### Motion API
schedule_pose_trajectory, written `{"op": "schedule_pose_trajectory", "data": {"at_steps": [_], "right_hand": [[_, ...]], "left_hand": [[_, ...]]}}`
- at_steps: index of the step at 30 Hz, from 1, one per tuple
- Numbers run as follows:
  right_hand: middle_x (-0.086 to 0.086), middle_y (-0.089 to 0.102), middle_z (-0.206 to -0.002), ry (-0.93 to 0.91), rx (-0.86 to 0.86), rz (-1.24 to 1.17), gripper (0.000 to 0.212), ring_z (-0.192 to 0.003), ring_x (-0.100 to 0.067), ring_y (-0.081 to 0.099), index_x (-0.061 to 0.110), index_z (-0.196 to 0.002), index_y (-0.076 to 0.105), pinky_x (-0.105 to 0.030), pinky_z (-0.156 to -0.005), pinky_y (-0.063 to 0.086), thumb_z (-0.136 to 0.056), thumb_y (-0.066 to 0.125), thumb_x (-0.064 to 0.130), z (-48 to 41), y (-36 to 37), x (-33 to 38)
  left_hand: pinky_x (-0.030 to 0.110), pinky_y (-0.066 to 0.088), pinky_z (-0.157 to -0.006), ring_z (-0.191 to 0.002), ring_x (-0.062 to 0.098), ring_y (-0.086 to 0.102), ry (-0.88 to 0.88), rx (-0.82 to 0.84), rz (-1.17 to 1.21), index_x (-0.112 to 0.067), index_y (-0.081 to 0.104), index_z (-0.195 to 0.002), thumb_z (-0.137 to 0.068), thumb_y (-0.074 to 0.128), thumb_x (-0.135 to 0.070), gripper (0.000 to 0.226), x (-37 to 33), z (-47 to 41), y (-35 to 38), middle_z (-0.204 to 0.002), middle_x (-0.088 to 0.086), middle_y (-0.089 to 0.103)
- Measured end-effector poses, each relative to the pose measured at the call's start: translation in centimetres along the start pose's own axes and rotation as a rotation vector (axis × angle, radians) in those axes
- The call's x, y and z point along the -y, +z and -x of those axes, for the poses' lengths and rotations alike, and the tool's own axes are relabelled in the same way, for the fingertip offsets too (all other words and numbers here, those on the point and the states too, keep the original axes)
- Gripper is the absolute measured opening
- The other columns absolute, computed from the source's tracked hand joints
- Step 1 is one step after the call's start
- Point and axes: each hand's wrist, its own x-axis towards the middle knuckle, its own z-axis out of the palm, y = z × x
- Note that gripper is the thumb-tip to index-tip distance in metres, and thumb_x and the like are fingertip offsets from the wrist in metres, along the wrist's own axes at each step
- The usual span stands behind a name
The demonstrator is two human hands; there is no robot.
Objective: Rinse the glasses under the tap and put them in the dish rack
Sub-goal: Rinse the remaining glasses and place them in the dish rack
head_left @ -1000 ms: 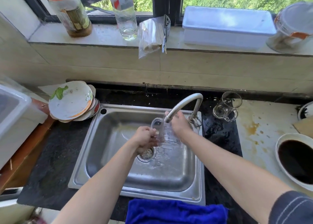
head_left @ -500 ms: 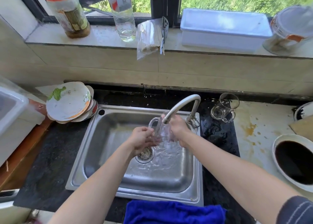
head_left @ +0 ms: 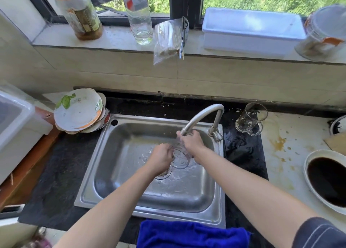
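- The dark stone countertop (head_left: 61, 182) holds a steel sink (head_left: 187, 216) set into its middle; its right end is pale and stained.
- A stack of dirty plates (head_left: 79, 112) sits by the sink's back left corner.
- A glass mug (head_left: 250, 119) stands near the back edge, right of the sink.
- A white bowl (head_left: 318, 153) of dark liquid sits at the right edge.
- A blue cloth (head_left: 191, 234) lies over the front edge.

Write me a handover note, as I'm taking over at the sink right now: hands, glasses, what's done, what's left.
Left hand: grips the glass, tilted, below the tap over the sink.
Right hand: grips the same glass from the far side.
Glass mug: upright on the counter, right of the tap.
Done: rinse under way; nothing seen racked.
Left: finish rinsing, rack it, then rinse and rack the mug.
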Motion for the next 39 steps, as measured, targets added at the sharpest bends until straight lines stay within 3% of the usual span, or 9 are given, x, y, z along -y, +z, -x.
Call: {"op": "schedule_pose_trajectory", "data": {"at_steps": [3,8,13,17,21,26,29,33,39], "right_hand": [[-0.004,0.049,-0.142,-0.013,-0.06,0.049,0.065,-0.124,-0.03,0.049,0.023,-0.143,0.042,-0.05,-0.104,0.042,-0.086,0.056,0.05,-0.7,-0.5,0.5],[0.0,0.048,-0.131,-0.128,0.086,0.062,0.062,-0.12,-0.026,0.05,0.025,-0.138,0.039,-0.044,-0.102,0.04,-0.086,0.06,0.05,3.6,1.1,0.2],[-0.002,0.061,-0.117,-0.016,0.014,-0.075,0.048,-0.111,-0.031,0.059,0.024,-0.117,0.056,-0.049,-0.098,0.047,-0.078,0.055,0.052,-4.2,-0.4,-0.9],[0.007,0.057,-0.108,-0.106,0.138,-0.099,0.042,-0.099,-0.017,0.054,0.025,-0.119,0.042,-0.035,-0.091,0.04,-0.089,0.065,0.044,3.7,0.2,1.5],[-0.004,0.075,-0.095,0.103,0.076,-0.193,0.034,-0.091,-0.024,0.069,0.017,-0.093,0.069,-0.042,-0.09,0.053,-0.077,0.065,0.047,-0.4,-0.8,1.3],[-0.007,0.071,-0.104,0.068,0.029,0.005,0.035,-0.086,-0.02,0.064,0.013,-0.109,0.068,-0.034,-0.084,0.053,-0.091,0.056,0.04,0.1,-2.0,1.9],[-0.002,0.063,-0.12,-0.118,-0.09,0.189,0.034,-0.088,-0.019,0.056,0.02,-0.125,0.057,-0.03,-0.074,0.044,-0.096,0.05,0.036,1.1,-1.8,1.9],[0.015,0.046,-0.118,-0.283,-0.104,0.318,0.036,-0.106,-0.015,0.052,0.033,-0.105,0.046,-0.044,-0.097,0.044,-0.083,0.057,0.06,2.6,0.4,0.0],[-0.005,0.053,-0.137,-0.11,-0.151,0.157,0.053,-0.118,-0.029,0.052,0.024,-0.136,0.047,-0.042,-0.097,0.043,-0.091,0.043,0.052,0.8,-1.6,0.9]], "left_hand": [[0.024,0.041,-0.046,-0.053,0.016,0.053,-0.047,-0.005,0.164,-0.012,0.049,-0.068,-0.098,0.041,-0.009,0.031,0.0,0.4,0.6,-0.07,0.008,0.058],[0.039,0.048,-0.055,-0.059,0.029,0.059,-0.155,-0.071,0.321,-0.01,0.052,-0.069,-0.099,0.041,-0.013,0.032,1.2,-0.3,0.4,-0.063,0.013,0.056],[0.016,0.034,-0.034,-0.032,0.003,0.047,-0.187,-0.039,0.547,-0.005,0.057,-0.083,-0.099,0.041,-0.007,0.023,-0.4,0.7,0.4,-0.057,0.002,0.054],[0.018,0.034,-0.035,-0.036,0.006,0.048,-0.262,-0.028,0.784,-0.002,0.055,-0.082,-0.099,0.04,-0.002,0.022,0.2,0.4,0.2,-0.062,0.009,0.053],[0.021,0.038,-0.039,-0.045,0.012,0.053,-0.262,0.145,0.832,0.004,0.059,-0.093,-0.098,0.047,-0.007,0.017,0.4,1.0,0.3,-0.071,0.011,0.058],[0.03,0.044,-0.053,-0.058,0.025,0.06,-0.061,0.027,0.233,-0.014,0.053,-0.067,-0.093,0.057,-0.018,0.027,0.0,0.2,-1.1,-0.066,0.007,0.061],[0.033,0.046,-0.057,-0.065,0.03,0.061,-0.006,-0.035,-0.05,-0.01,0.05,-0.062,-0.087,0.043,-0.001,0.027,-0.9,-0.4,-1.0,-0.077,0.018,0.068],[0.026,0.042,-0.045,-0.043,0.02,0.054,-0.132,0.013,0.318,0.002,0.059,-0.082,-0.096,0.041,-0.006,0.024,0.1,-0.9,-0.1,-0.069,0.02,0.067],[0.016,0.029,-0.032,-0.031,0.011,0.045,-0.221,0.059,0.636,-0.003,0.054,-0.09,-0.097,0.039,-0.004,0.017,0.1,0.4,0.5,-0.06,0.011,0.058]]}}
